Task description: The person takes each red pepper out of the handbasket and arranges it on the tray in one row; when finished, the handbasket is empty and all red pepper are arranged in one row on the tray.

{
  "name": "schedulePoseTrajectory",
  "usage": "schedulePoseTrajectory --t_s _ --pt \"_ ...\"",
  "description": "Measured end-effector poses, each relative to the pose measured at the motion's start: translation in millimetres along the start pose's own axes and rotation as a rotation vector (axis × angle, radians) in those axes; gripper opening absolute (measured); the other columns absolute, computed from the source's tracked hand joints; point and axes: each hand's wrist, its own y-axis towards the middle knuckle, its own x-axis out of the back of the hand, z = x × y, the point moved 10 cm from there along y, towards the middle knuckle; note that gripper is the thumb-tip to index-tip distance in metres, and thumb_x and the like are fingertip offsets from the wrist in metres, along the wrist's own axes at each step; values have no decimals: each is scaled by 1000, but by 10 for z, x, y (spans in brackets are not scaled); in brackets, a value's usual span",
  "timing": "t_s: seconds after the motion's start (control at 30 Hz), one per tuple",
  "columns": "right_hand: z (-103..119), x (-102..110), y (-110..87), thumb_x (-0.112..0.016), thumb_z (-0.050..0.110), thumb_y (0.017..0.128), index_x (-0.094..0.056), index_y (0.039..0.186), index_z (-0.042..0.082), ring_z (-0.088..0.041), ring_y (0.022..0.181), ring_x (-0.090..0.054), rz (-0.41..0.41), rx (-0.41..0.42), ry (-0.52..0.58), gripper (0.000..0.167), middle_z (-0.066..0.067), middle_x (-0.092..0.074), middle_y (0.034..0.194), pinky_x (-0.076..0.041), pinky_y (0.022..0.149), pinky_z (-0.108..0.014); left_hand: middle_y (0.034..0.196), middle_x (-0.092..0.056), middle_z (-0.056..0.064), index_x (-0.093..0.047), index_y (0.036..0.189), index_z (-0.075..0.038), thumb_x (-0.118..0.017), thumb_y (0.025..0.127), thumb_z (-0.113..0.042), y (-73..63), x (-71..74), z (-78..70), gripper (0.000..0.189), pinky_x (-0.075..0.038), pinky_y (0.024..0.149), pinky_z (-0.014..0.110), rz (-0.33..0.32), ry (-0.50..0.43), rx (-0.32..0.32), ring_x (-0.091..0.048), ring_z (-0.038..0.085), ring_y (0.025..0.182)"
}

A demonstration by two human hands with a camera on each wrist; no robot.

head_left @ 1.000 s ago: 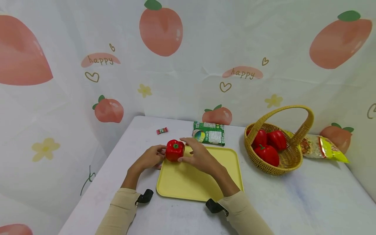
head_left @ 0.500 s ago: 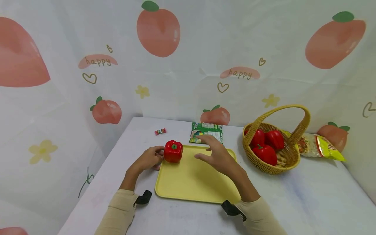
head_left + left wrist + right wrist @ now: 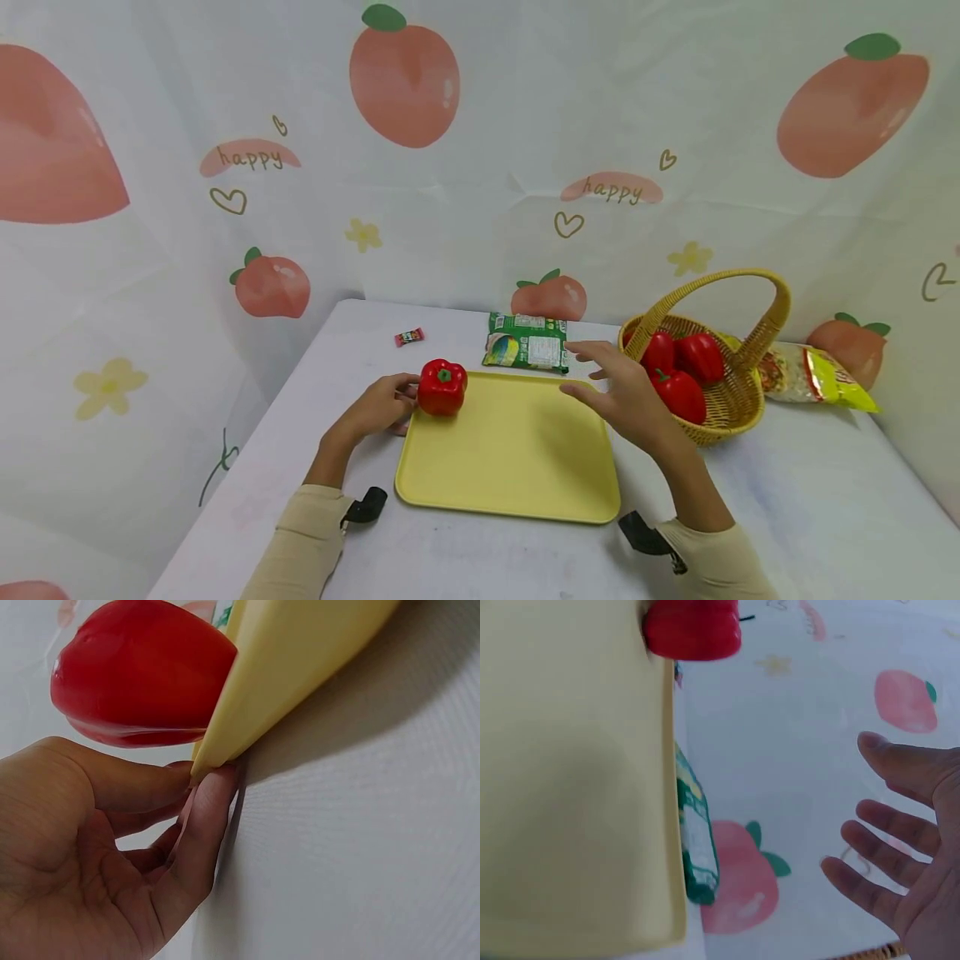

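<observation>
A red bell pepper (image 3: 442,388) stands upright on the far left corner of the yellow tray (image 3: 510,454). My left hand (image 3: 377,405) is at that corner; the left wrist view shows its thumb and fingers pinching the tray rim (image 3: 259,690) just below the pepper. Above the tray's far right corner hovers my right hand (image 3: 632,398), fingers spread apart and holding nothing. It overlaps the near left side of a wicker basket (image 3: 722,432) in the head view, where red bell peppers (image 3: 681,395) lie inside.
Behind the tray lies a green packet (image 3: 527,343). A small red wrapped candy (image 3: 409,337) is at the back left. Right of the basket, a clear and yellow bag (image 3: 813,375) rests against the fruit-printed backdrop. The basket's tall handle (image 3: 708,277) arches upward.
My right hand has left the pepper's side and moved right across the tray toward the basket. The left hand stays at the tray corner, and the pepper stays in place.
</observation>
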Motion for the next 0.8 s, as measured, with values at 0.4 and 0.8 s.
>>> schedulePoseTrajectory --t_s 0.4,0.8 --pt "-233 492 -145 -86 1 84 -69 133 3 -13 104 -69 -149 -9 -70 52 -14 -72 123 -59 85 -15 126 -66 18 -56 148 2 -56 94 -2 5 3 2 54 -64 72 32 -3 3 6 -63 28 106" --pt "-570 833 -318 -83 11 92 -69 136 6 -8 101 -67 -184 -169 -52 46 -16 -75 119 -51 84 -5 126 -66 18 -55 148 2 -56 94 -1 0 -6 5 54 -65 72 33 2 -10 3 -64 28 108"
